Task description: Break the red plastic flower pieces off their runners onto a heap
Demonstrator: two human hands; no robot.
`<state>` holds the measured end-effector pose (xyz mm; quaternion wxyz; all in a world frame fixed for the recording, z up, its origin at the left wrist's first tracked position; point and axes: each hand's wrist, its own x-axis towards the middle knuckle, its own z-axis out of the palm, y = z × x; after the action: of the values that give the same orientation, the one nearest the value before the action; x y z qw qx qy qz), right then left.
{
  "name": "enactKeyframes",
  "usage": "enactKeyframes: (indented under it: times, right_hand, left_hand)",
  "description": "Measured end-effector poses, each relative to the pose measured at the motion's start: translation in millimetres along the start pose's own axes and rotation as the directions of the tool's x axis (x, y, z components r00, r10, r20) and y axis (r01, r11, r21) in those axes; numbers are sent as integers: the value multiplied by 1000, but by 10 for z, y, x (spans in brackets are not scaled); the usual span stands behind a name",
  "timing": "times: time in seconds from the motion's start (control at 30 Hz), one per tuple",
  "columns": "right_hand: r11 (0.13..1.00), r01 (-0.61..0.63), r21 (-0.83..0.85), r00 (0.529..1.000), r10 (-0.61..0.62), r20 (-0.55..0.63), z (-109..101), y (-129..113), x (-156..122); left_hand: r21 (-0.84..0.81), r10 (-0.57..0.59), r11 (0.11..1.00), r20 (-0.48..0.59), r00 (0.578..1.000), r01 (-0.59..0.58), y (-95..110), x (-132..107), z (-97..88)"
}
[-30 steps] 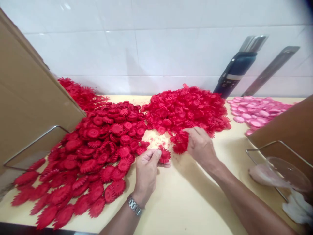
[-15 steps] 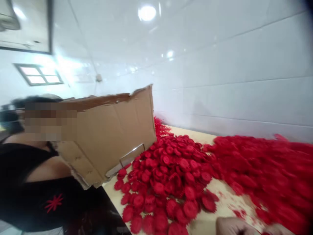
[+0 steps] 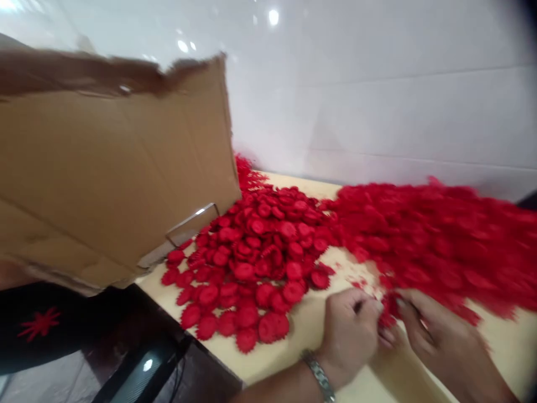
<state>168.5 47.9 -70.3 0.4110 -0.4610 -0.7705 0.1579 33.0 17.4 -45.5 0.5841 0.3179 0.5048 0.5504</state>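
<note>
My left hand (image 3: 350, 330), with a metal-band watch (image 3: 319, 376) on its wrist, is closed with fingers pinching a small red piece (image 3: 388, 313). My right hand (image 3: 438, 336) meets it from the other side, its thumb and fingers pinched on the same red piece. Motion blur hides the exact shape of the piece. Left of my hands lies a heap of round red discs with toothed edges (image 3: 260, 257). A wide, blurred heap of flat red pieces (image 3: 436, 246) spreads behind and to the right of them.
A torn-edged cardboard sheet (image 3: 126, 168) stands at the left of the pale table (image 3: 306, 330), near a thin metal bracket (image 3: 191, 221). Beyond it is a person's black clothing (image 3: 79, 324) with a red star-shaped piece (image 3: 39, 324) on it. A white wall (image 3: 377, 112) runs behind.
The view has swung down and to the right, so both hands now show where only their edges did. The cardboard fills more of the left side.
</note>
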Motion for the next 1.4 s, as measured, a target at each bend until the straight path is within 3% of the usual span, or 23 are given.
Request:
enactKeyframes:
  times: [0.13,0.27,0.47,0.53,0.63,0.7,0.83,1.0,1.1,1.2,1.4]
  right_hand:
    - [957,108,-270,993,-119,-27,-148,-93,187]
    - [903,21,-429,995,-60,-77,-319,-10,323]
    - [809,-14,-587,996,-42,-82,-501,186,364]
    - [886,21,-464,994,-68,-86,-475,127,368]
    - [993,47,-112,999,-50,-21,-397,-59,353]
    - [997,-2,73,997,-3,72,-344,-188,329]
    - [954,-122,272,977,68,200,-260,-348,276]
    - [886,-271,376,922,127,365,-204,-376,251]
    - [803,-355,478,891,135,434,-202,-348,257]
    - [761,-352,545,908,137,395,-197,-307,262]
    - [869,-302,391,942,209,262,-212,-183,280]
  left_hand:
    - [-82,4,997,86,996,3,50,8,-24]
    - [-95,96,991,21,995,-94,70,23,-72]
    - [-46,89,995,72,993,-86,78,35,-56]
    - [-17,98,995,51,994,-97,59,41,-56]
    - [9,105,994,35,994,-105,22,54,-71]
    - [45,119,992,21,993,-120,-1,63,-84]
    - [91,147,985,17,989,-148,-27,77,-95]
    - [-26,92,996,76,993,-91,5,72,-74]
    - [-72,75,995,116,990,-67,45,60,-66]
    - [-108,99,991,141,985,-85,69,53,-62]
    - [-101,134,987,103,986,-124,50,64,-62]
